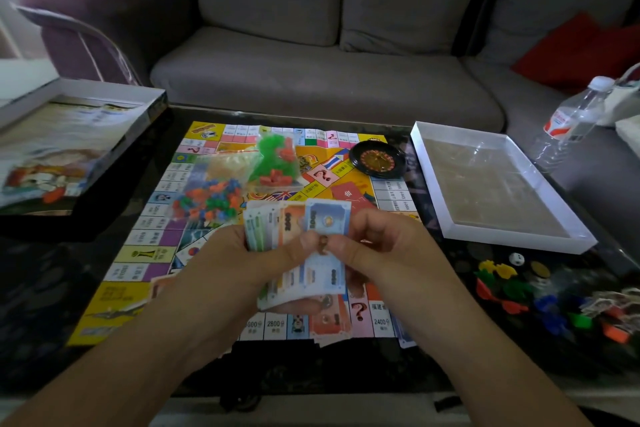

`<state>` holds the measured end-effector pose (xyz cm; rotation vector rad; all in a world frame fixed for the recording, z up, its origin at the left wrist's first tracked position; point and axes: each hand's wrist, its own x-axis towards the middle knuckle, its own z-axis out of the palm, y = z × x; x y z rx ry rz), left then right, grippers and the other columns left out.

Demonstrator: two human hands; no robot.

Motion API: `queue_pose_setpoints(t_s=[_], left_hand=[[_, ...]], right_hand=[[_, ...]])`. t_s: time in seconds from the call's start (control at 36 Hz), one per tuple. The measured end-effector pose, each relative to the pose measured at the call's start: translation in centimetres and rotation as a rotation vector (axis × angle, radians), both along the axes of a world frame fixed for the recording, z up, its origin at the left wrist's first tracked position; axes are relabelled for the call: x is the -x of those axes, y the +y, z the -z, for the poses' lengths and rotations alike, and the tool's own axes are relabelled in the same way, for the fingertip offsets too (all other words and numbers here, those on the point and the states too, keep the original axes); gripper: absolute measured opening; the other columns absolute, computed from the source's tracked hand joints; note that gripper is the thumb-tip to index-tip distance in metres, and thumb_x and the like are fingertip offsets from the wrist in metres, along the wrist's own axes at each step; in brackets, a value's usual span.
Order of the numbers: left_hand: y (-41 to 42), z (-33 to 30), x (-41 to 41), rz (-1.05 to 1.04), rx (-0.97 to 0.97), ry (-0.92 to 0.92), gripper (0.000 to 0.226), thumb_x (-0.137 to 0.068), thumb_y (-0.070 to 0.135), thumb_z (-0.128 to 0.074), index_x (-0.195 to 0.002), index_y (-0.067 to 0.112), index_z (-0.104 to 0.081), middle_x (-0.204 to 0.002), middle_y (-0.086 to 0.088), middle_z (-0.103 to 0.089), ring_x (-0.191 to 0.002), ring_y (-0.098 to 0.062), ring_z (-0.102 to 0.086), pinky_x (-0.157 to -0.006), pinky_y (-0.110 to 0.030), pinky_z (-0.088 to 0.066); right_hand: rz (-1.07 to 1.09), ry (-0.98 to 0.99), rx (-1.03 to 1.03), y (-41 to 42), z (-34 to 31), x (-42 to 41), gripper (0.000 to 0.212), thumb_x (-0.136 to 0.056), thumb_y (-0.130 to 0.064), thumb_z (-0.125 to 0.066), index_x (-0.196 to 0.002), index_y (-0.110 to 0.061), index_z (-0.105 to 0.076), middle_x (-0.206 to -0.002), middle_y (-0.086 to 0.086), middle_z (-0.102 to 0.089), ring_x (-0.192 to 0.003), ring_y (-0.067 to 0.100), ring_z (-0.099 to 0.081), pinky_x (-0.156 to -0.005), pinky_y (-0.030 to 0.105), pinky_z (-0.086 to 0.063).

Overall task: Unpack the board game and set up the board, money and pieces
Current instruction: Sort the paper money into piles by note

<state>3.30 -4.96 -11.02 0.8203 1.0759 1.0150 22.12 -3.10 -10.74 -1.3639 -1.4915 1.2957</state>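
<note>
The game board [145,253] lies unfolded on the dark table. Above its near half I hold a fanned stack of paper money [301,222]. My left hand [242,263] grips the stack from the left and below, and my right hand [381,246] pinches a blue note at the stack's right side. On the board lie a bag of mixed coloured pieces [207,201], a bag of green and red houses [277,163], a small roulette wheel [377,158] and a red card deck [349,196]. More notes [329,322] lie on the board under my hands.
The box lid [69,142] sits at the left, the white box tray [491,184] at the right. Loose coloured tokens [512,288], a die [516,257] and a coin lie on the table's right side. A water bottle [575,114] stands by the sofa [311,73].
</note>
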Motion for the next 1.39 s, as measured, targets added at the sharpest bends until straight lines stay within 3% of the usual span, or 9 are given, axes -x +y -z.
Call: queue_pose_setpoints(t_s=[0.11, 0.33, 0.42, 0.72, 0.81, 0.89, 1.08, 1.22, 1.39], left_hand=[[0.3, -0.4, 1.1, -0.021, 0.046, -0.027, 0.026, -0.085, 0.012, -0.071, -0.11, 0.008, -0.077, -0.106, -0.017, -0.079, -0.093, -0.035, -0.078, -0.065, -0.047, -0.066], [1.7, -1.4, 3.7, -0.126, 0.123, -0.06, 0.027, -0.1, 0.008, -0.06, -0.126, 0.002, -0.065, -0.105, -0.023, -0.078, -0.094, -0.034, -0.078, -0.066, -0.048, -0.066], [2.3, -2.2, 5.4, -0.174, 0.086, -0.077, 0.03, -0.104, 0.005, -0.053, -0.133, 0.005, -0.061, -0.109, -0.021, -0.078, -0.097, -0.034, -0.078, -0.066, -0.043, -0.066], [2.1, -3.8, 11.0, -0.354, -0.069, -0.051, 0.027, -0.096, 0.002, -0.064, -0.122, 0.007, -0.068, -0.107, -0.014, -0.079, -0.096, -0.03, -0.079, -0.067, -0.038, -0.065], [2.0, -3.8, 12.1, -0.385, -0.07, -0.079, 0.028, -0.093, 0.003, -0.068, -0.121, 0.006, -0.069, -0.106, -0.013, -0.08, -0.092, -0.027, -0.079, -0.062, -0.034, -0.064], [1.8, -4.2, 12.5, -0.369, -0.09, -0.102, 0.025, -0.093, 0.002, -0.067, -0.117, 0.008, -0.069, -0.101, -0.013, -0.08, -0.088, -0.027, -0.08, -0.06, -0.033, -0.063], [1.9, -4.3, 12.8, -0.328, -0.105, -0.127, 0.032, -0.09, -0.002, -0.071, -0.121, -0.001, -0.066, -0.106, -0.019, -0.078, -0.092, -0.036, -0.078, -0.068, -0.044, -0.065], [1.7, -4.1, 12.1, -0.257, -0.12, -0.11, 0.027, -0.088, -0.001, -0.074, -0.115, 0.001, -0.071, -0.103, -0.018, -0.079, -0.09, -0.035, -0.079, -0.066, -0.046, -0.066], [1.6, -3.6, 10.3, -0.197, -0.08, -0.072, 0.029, -0.083, 0.002, -0.078, -0.112, 0.002, -0.074, -0.1, -0.014, -0.08, -0.088, -0.032, -0.079, -0.063, -0.045, -0.066]], right_hand=[[0.051, -0.011, 0.059, 0.9, -0.6, -0.7, 0.01, -0.096, -0.015, -0.072, -0.096, -0.005, -0.071, -0.087, 0.006, -0.081, -0.081, 0.033, -0.076, -0.064, 0.037, -0.058], [0.198, -0.187, 0.076, 1.6, 0.1, -2.2, 0.014, -0.094, -0.025, -0.079, -0.084, -0.016, -0.076, -0.069, -0.001, -0.075, -0.053, 0.006, -0.061, -0.059, 0.026, -0.049], [0.105, -0.193, 0.13, 0.5, 1.2, 0.3, 0.021, -0.094, -0.027, -0.078, -0.077, -0.016, -0.074, -0.064, -0.004, -0.072, -0.049, 0.001, -0.06, -0.05, 0.017, -0.045], [-0.369, -0.314, 0.082, -1.5, 4.7, 15.1, 0.043, -0.1, -0.033, -0.069, -0.07, -0.004, -0.075, -0.064, 0.006, -0.073, -0.045, 0.006, -0.061, -0.06, 0.028, -0.057], [-0.351, -0.379, 0.046, -1.1, 5.6, 18.8, 0.037, -0.098, -0.032, -0.069, -0.076, -0.003, -0.074, -0.072, 0.011, -0.074, -0.057, 0.017, -0.069, -0.063, 0.033, -0.063], [-0.327, -0.445, -0.006, -0.9, 5.8, 21.5, 0.03, -0.098, -0.031, -0.069, -0.081, -0.007, -0.062, -0.078, 0.006, -0.065, -0.066, 0.016, -0.064, -0.05, 0.021, -0.051], [-0.476, -0.83, -0.23, -2.3, 5.0, 22.7, 0.016, -0.101, -0.023, -0.063, -0.109, -0.009, -0.061, -0.11, 0.012, -0.064, -0.103, 0.028, -0.067, -0.076, 0.034, -0.053], [-0.314, -0.656, -0.199, -0.9, 4.2, 18.9, 0.03, -0.101, -0.025, -0.05, -0.074, -0.015, -0.055, -0.071, 0.001, -0.057, -0.065, 0.012, -0.056, -0.053, 0.027, -0.04], [-0.055, -0.015, 0.084, 2.4, 1.3, 9.9, 0.024, -0.1, -0.013, -0.058, -0.082, -0.006, -0.072, -0.068, 0.015, -0.061, -0.049, 0.023, -0.046, -0.047, 0.03, -0.033]])
